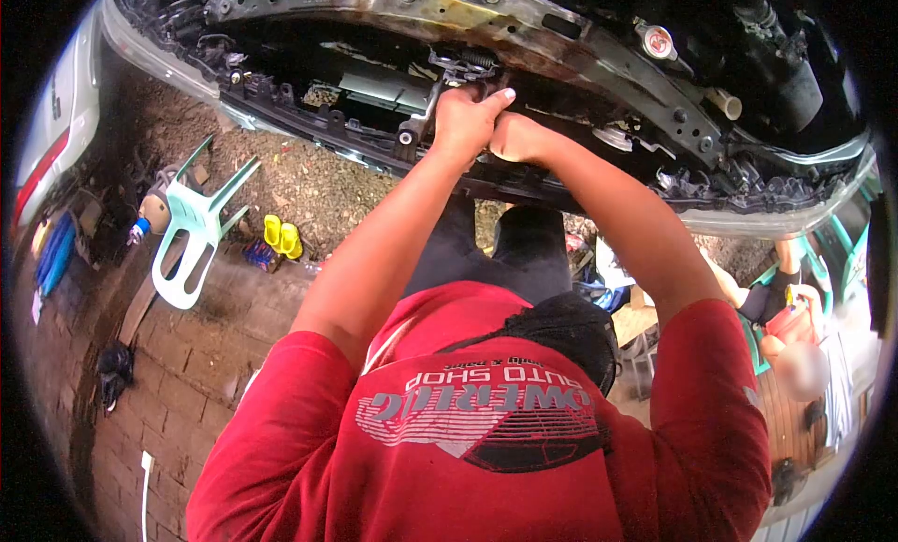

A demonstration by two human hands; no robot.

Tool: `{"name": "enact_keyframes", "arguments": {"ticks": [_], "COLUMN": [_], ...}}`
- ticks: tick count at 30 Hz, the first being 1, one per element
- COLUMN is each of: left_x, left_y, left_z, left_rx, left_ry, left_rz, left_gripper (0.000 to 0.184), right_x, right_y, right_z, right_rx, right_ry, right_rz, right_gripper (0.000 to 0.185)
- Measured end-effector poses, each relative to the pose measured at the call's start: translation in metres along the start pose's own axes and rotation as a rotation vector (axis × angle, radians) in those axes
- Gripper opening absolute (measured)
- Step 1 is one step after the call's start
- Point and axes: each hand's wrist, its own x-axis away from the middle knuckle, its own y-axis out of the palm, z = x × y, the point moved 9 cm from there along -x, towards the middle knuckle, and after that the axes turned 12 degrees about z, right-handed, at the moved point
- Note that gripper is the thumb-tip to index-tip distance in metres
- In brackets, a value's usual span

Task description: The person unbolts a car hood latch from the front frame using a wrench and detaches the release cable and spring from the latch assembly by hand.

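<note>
Both hands reach into the front of a car, below its curved metal crossbar (571, 51). My left hand (466, 121) is closed beside the hood latch (463, 67), its thumb pointing right; whatever its fingers hold is hidden. Right against it, my right hand (520, 138) is curled into a fist with its fingers turned down and out of sight. A black front frame (360, 140) with a bolt on a bracket runs below the left wrist. The radiator cap (659, 43) sits at the upper right.
A green plastic chair (198, 215) lies at the left near yellow shoes (282, 236). A white car (58, 121) stands at the far left. Another person (795, 327) is at the right by a wooden table (781, 430). A black bag (114, 374) lies on the brick ground.
</note>
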Motion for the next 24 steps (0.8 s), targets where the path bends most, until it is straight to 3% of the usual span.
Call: {"name": "enact_keyframes", "arguments": {"ticks": [2, 3, 5, 9, 11, 12, 14, 18, 22, 24], "left_x": [0.000, 0.000, 0.000, 0.003, 0.001, 0.002, 0.002, 0.003, 0.001, -0.001], "left_y": [0.000, 0.000, 0.000, 0.001, 0.001, 0.000, -0.004, -0.005, -0.003, -0.004], "left_z": [-0.008, -0.009, -0.003, -0.003, -0.010, -0.007, 0.004, 0.006, -0.005, -0.002], "left_rx": [-0.070, -0.070, -0.023, 0.043, -0.002, -0.002, -0.118, -0.167, -0.104, -0.104], "left_ry": [-0.086, -0.084, 0.007, -0.068, -0.124, -0.121, -0.035, -0.008, -0.042, 0.023], "left_rz": [-0.014, -0.015, -0.005, -0.017, -0.036, -0.034, -0.007, 0.025, 0.032, 0.030], "left_gripper": [0.032, 0.032, 0.032, 0.032, 0.034, 0.034, 0.036, 0.035, 0.032, 0.031], "right_x": [0.004, 0.010, 0.024, 0.021, 0.014, 0.015, 0.012, 0.016, 0.009, 0.016], "right_y": [0.001, -0.003, -0.003, 0.011, -0.005, -0.002, -0.019, -0.027, -0.018, -0.005], "right_z": [0.013, 0.014, 0.001, 0.005, 0.003, -0.004, -0.007, -0.004, 0.009, 0.009], "right_rx": [-0.284, -0.283, -0.875, -0.931, -0.681, -0.680, -0.481, -0.300, -0.320, -0.593], "right_ry": [0.059, 0.059, 0.103, 0.134, 0.074, 0.071, 0.094, 0.267, 0.126, 0.194], "right_rz": [0.057, 0.059, -0.118, -0.280, -0.052, -0.051, 0.239, 0.183, 0.147, -0.100], "right_gripper": [0.020, 0.020, 0.026, 0.039, 0.041, 0.041, 0.040, 0.036, 0.037, 0.042]}}
